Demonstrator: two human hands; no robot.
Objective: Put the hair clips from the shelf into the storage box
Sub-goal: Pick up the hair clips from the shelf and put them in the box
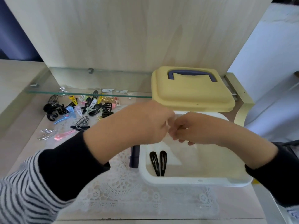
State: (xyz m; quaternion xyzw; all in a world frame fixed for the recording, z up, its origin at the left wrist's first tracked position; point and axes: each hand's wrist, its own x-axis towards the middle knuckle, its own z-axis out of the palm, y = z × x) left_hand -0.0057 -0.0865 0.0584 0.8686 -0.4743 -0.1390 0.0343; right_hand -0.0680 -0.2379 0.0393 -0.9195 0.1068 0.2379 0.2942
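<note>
Nearest, a white lace mat (129,188) covers the wooden surface, and on it sits the white storage box (191,181), open. Two black snap clips (158,163) lie side by side on its floor at the near left. A dark blue latch (134,156) sticks out from the box's left wall.

Above the box the left hand (145,123) and right hand (199,128) meet, fingertips curled in and touching each other; they hide whatever is pinched between them, so I cannot tell what they grasp. Both forearms block the middle of the box.

Farther left, the pile of hair clips (80,109) lies on the shelf surface under a glass shelf (90,92): black claw clips, coloured snap clips, a silver wire clip (47,134) and a pink clip (64,134) nearer.

Far right, the yellow lid (192,94) with a blue handle (192,75) rests behind the box. No writing is readable.
</note>
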